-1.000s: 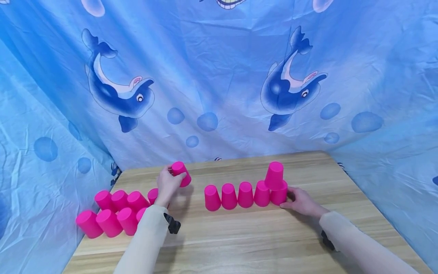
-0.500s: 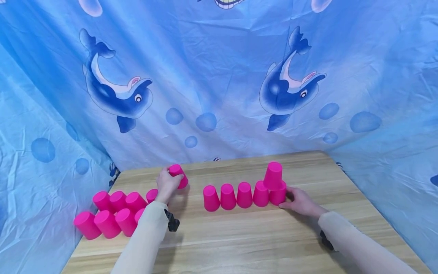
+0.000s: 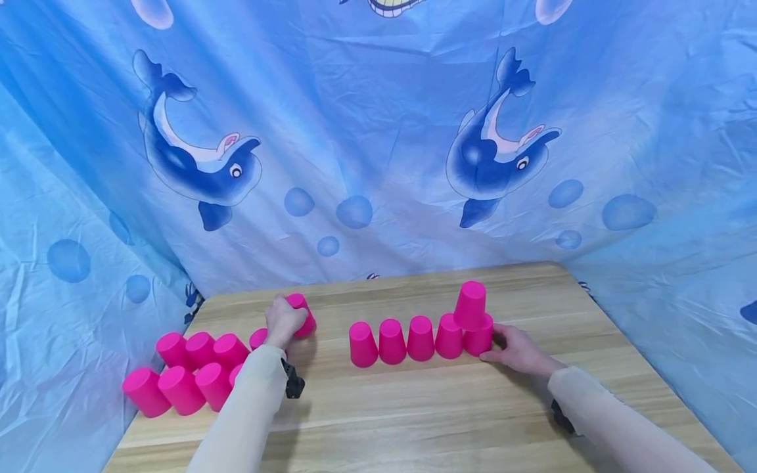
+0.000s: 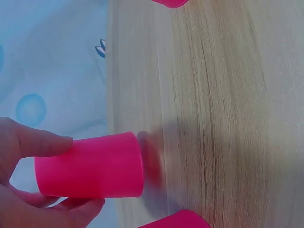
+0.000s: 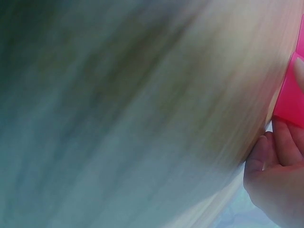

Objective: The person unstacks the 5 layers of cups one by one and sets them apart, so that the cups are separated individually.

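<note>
My left hand (image 3: 285, 322) grips an upside-down pink cup (image 4: 95, 166) between thumb and fingers. In the left wrist view its rim faces the tabletop, with a shadow beside it; whether they touch I cannot tell. To the right stands a row of several upside-down pink cups (image 3: 392, 341). One more cup (image 3: 470, 305) sits on top of the two rightmost, bridging them. At the row's right end my right hand (image 3: 517, 351) holds the last cup (image 3: 479, 338) low on its side, thumb in front. The right wrist view shows only part of that cup.
At the table's left, several more upside-down pink cups (image 3: 182, 391) stand in two rows, some hidden by my left sleeve (image 3: 248, 401). A blue dolphin-print curtain (image 3: 378, 164) hangs behind the wooden table (image 3: 426, 414) and along both sides.
My left hand has lowered the cup toward the table and moved it slightly left and nearer. My right hand stays at the row's end cup; the stacked cup stays put.
</note>
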{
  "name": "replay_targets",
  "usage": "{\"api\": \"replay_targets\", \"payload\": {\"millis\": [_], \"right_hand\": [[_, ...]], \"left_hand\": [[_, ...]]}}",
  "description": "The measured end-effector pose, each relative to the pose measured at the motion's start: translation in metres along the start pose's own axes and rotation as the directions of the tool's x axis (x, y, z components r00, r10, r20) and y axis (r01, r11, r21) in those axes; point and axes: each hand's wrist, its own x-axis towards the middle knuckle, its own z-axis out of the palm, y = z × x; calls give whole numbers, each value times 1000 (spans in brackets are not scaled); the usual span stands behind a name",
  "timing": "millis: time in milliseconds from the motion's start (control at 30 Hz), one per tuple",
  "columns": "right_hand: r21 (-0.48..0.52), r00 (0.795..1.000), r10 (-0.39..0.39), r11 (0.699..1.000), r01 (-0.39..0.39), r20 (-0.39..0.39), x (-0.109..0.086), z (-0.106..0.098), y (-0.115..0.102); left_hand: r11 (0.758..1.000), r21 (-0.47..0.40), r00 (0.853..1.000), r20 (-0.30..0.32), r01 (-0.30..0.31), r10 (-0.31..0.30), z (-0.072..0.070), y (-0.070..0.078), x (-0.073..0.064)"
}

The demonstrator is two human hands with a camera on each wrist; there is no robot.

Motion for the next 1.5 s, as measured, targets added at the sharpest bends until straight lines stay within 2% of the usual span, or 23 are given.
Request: {"api": "replay_targets", "payload": {"millis": [233,467,633,767,1033,1100,1167,1300,1400,1500], "right_hand": [[-1,999,42,999,-42,-3,1,0,0],[-4,999,38,999,-38,-4,1,0,1],[0,999,38,999,-38,-4,2,1,1],[5,1000,31,1000,-31,-5,2,1,2],[-6,999,39,999,-39,-4,0,1,0],[-10,999,33,999,-33,-3,0,1,0],[-6,999,31,999,-31,-6,0,1,-1],[-5,1000,26,1000,-26,-5,0,1,-1],[-2,1000,10,1000,-10,0,-1,0,-2],[0,1000,-13,1000,13,3,-2,-1,-2]], "left_hand": [[999,16,999,6,31,-31,1,-1,-2],[998,42,999,-7,41,-41,4,-4,0],[998,26,998,7,60,-60,2,-5,0],[997,8,997,13,78,-79,0,0,0],[998,38,997,-49,55,-53,2,8,3],[999,43,996,-84,22,-19,3,10,2],[999,35,992,-123,-36,40,4,15,1],[985,-6,966,-197,-173,168,10,36,-6],[964,-52,947,-208,-262,246,17,59,-15],[936,-87,931,-171,-341,323,30,84,-28]]}}
